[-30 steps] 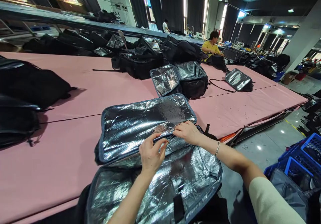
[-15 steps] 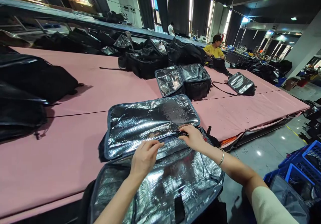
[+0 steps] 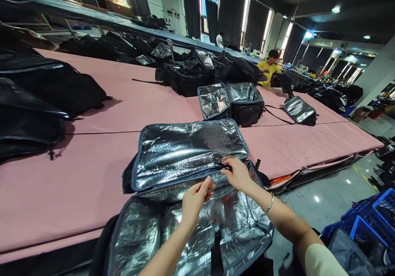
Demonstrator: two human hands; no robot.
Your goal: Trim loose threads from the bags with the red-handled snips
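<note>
A large insulated bag (image 3: 185, 226) with a silver foil lining lies open before me, its foil-lined lid (image 3: 188, 154) folded back on the table. My right hand (image 3: 239, 175) is closed around small black thread snips (image 3: 224, 166), which point left over the seam between lid and bag. Just left of it, above the bag's inner edge, my left hand (image 3: 196, 202) is closed in a pinch; anything between its fingertips is too small to make out. A black strap (image 3: 217, 253) lies inside the bag at the near side.
Beyond the lid, on the pink-covered table (image 3: 101, 177), stands a smaller open foil-lined bag (image 3: 247, 111). Black bags (image 3: 52, 90) are heaped at the left. A person in yellow (image 3: 270, 68) handles a dark item at the far side. Blue crates (image 3: 364, 222) stand on the floor at right.
My left hand has moved right and slightly down, closer to my right hand. My right hand stays at the seam with the snips. The view has shifted slightly.
</note>
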